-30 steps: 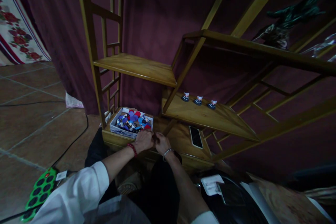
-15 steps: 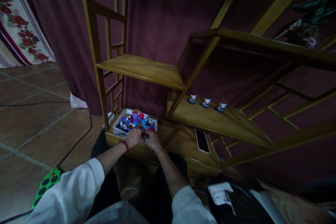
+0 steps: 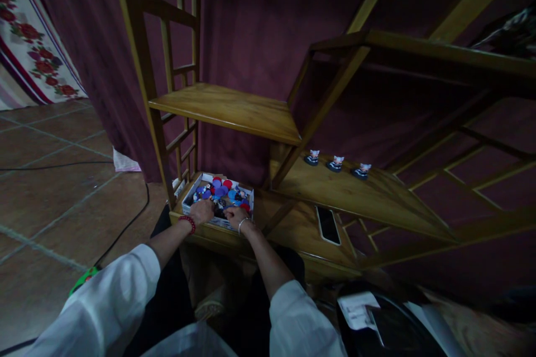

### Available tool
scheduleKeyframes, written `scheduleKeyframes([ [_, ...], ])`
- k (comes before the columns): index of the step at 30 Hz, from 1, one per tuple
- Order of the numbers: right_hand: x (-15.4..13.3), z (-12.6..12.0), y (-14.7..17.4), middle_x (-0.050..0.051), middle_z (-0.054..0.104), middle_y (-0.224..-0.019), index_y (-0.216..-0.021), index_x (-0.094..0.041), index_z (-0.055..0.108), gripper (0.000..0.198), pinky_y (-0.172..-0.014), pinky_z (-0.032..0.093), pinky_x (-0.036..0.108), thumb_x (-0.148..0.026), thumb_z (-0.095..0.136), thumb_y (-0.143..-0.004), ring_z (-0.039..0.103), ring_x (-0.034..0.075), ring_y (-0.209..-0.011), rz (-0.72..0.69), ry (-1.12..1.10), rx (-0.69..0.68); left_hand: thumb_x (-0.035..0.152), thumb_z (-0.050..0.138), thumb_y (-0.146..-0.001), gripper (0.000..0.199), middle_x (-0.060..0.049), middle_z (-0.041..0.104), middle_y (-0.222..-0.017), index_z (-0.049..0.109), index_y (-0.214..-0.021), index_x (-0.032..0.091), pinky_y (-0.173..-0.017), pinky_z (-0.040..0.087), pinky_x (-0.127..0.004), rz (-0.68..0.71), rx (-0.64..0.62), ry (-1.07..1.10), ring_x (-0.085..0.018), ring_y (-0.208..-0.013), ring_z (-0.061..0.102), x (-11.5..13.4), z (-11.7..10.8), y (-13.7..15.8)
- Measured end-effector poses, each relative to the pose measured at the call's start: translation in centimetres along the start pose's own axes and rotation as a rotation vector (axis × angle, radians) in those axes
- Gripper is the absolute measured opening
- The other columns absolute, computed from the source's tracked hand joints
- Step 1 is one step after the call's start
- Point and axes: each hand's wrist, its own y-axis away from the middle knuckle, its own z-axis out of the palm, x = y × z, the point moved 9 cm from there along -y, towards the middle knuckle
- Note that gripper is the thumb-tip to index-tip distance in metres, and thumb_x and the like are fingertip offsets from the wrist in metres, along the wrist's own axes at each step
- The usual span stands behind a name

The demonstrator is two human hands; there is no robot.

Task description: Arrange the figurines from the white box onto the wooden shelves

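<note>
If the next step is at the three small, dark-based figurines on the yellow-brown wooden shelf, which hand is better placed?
Probably the right hand: it is over the front right of the white rectangular box, nearer the figurines and shelf. The left hand is farther left.

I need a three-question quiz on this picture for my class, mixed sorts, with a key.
1. How many figurines stand on the shelf right of the box? (a) two (b) three (c) five
2. True or false: the phone lies on a board lower than that shelf.
3. Fill the gap: the left hand, at the box, has a ____ bracelet at its wrist.

Key: 1 b; 2 true; 3 red.
</note>
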Motion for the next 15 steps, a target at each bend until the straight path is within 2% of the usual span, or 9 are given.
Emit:
scheduleKeyframes([
  [4, 0.3, 0.7, -0.6, -0.002, 0.069, -0.09, -0.085, -0.025, 0.07, 0.027, -0.08, 0.047, 0.022, -0.011, 0.05, -0.072, 0.062, 0.015, -0.089, 0.018, 0.011, -0.079, 0.019, 0.039, -0.079, 0.03, -0.01, 0.064, -0.104, 0.062, -0.097, 0.019, -0.082, 0.043, -0.03, -0.001, -0.006, 0.015, -0.02, -0.097, 0.058, -0.7, 0.3, -0.9],
  [9, 1.0, 1.8, -1.6, -0.003, 0.07, -0.085, -0.08, -0.025, 0.07, 0.024, -0.074, 0.048, 0.021, -0.011, 0.052, -0.072, 0.063, 0.013, -0.083, 0.015, -0.09, -0.135, 0.013, 0.04, -0.078, 0.033, -0.008, 0.063, -0.106, 0.062, -0.101, 0.021, -0.085, 0.041, -0.026, 0.023, -0.007, 0.036, -0.018, -0.099, 0.057, -1.0, 0.6, -1.6],
  [15, 2.1, 2.1, -2.1, -0.002, 0.07, -0.078, -0.092, -0.024, 0.068, 0.03, -0.065, 0.049, 0.019, -0.01, 0.057, -0.067, 0.064, 0.012, -0.072, 0.081, -0.14, -0.13, 0.012, 0.041, -0.081, 0.029, -0.005, 0.063, -0.104, 0.063, -0.099, 0.019, -0.086, 0.038, -0.023, 0.097, 0.055, 0.09, -0.015, -0.097, 0.056, -0.8, 0.5, -2.4],
])
